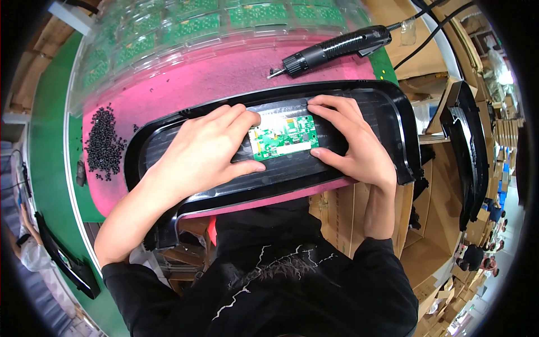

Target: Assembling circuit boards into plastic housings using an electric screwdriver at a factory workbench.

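Observation:
A green circuit board (pixel 286 137) with white connectors lies inside a long black plastic housing (pixel 370 121). My left hand (pixel 210 143) rests over the housing at the board's left end, fingers curled toward its upper left corner and thumb stretched along below. At the board's right end, my right hand (pixel 356 140) has its thumb at the lower right corner and its fingertips near the upper right one. Between them, the two hands hold the board by its ends. The housing sits on a pink mat (pixel 224 73) at the table's front edge.
Behind the housing lies a black electric screwdriver (pixel 337 50), its cord running off to the right. A heap of small black screws (pixel 104 143) is at the left. Clear plastic trays (pixel 196 28) of circuit boards fill the back. Cardboard boxes (pixel 432 208) stand at the right.

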### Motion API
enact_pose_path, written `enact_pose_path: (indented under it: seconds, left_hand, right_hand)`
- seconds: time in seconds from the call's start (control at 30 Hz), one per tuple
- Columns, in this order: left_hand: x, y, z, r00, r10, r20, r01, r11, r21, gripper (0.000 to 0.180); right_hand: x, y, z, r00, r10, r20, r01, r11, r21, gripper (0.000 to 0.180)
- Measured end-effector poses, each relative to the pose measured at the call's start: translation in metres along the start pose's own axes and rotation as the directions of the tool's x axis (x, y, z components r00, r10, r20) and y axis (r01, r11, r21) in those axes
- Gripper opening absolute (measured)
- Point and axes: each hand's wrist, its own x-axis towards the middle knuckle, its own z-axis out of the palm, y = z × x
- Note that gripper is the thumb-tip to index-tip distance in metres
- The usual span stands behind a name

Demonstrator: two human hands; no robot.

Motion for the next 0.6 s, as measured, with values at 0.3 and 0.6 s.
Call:
enact_pose_path:
  seconds: [0.3, 0.6]
  left_hand:
    - [-0.007, -0.006, -0.007, 0.997, -0.032, 0.077, 0.037, 0.997, -0.065, 0.066]
    - [-0.011, -0.012, -0.004, 0.997, 0.006, 0.079, 0.0, 0.996, -0.085, 0.057]
  right_hand:
    - [0.01, -0.005, -0.039, 0.842, 0.208, -0.498, -0.108, 0.969, 0.222, 0.057]
    - [0.072, 0.053, -0.098, 0.823, 0.509, -0.252, -0.435, 0.851, 0.296, 0.046]
